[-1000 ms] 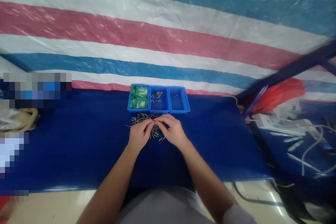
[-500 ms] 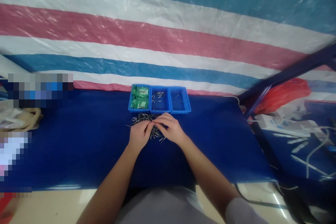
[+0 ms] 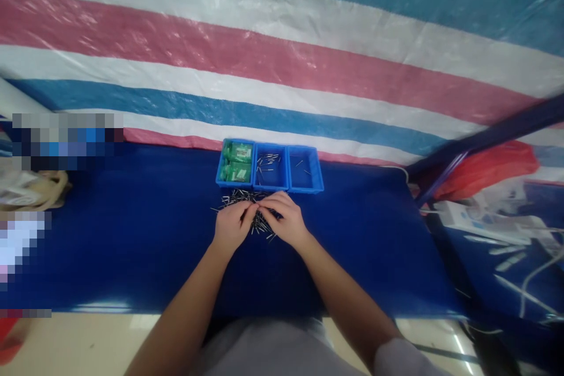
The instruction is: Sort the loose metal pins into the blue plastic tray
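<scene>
My left hand (image 3: 232,224) and my right hand (image 3: 286,217) meet at their fingertips over a loose pile of thin, dark and silvery metal pins (image 3: 261,223). Both hands are closed in a pinch, and what lies between the fingers is too small or too hidden to make out. Behind the pile stand three joined blue bins. Green packets fill the left bin (image 3: 218,171). Several thin metal pieces lie in the middle bin (image 3: 272,179), and a couple more are in the right bin (image 3: 308,181).
The blue tabletop (image 3: 132,235) stretches to both sides. A striped plastic sheet (image 3: 282,64) hangs behind it. To the right are a dark metal post, a red plastic bag (image 3: 493,170), a white power strip (image 3: 476,220) and cables. A tan basket (image 3: 55,188) sits at far left.
The view has tilted and shifted slightly. My hands stay together over the pile with almost the same finger pose; the bins and their contents look unchanged.
</scene>
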Motion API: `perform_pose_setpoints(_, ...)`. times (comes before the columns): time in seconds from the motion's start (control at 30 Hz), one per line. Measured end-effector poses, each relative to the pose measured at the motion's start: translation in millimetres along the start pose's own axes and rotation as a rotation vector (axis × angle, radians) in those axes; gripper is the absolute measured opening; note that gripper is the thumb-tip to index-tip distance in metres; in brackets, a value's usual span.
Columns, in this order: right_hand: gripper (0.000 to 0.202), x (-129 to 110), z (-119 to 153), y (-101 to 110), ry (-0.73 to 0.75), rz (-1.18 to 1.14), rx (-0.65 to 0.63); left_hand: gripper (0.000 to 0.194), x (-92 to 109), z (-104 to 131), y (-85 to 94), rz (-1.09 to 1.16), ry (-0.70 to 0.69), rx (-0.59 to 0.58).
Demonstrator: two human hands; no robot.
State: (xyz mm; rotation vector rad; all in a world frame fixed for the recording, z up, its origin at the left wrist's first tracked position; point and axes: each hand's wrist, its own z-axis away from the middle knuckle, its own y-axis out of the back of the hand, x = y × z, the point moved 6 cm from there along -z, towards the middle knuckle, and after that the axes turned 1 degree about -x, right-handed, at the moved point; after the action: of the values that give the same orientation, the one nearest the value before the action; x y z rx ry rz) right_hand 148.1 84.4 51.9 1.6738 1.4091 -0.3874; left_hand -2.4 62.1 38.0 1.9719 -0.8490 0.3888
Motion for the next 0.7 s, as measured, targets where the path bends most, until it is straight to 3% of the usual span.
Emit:
perform_pose_setpoints(0.5,0.027,1.8,4.2,-1.5,0.047,0.001,-0.043,0.032,0.5,0.4,-0.3,-0.017,-0.03,-0.019)
perform_pose_setpoints(0.7,0.028,1.4,3.3,-1.8,0.031,-0.004,-0.044,0.026,1.8,0.0,1.8,0.015,-0.018,-0.015)
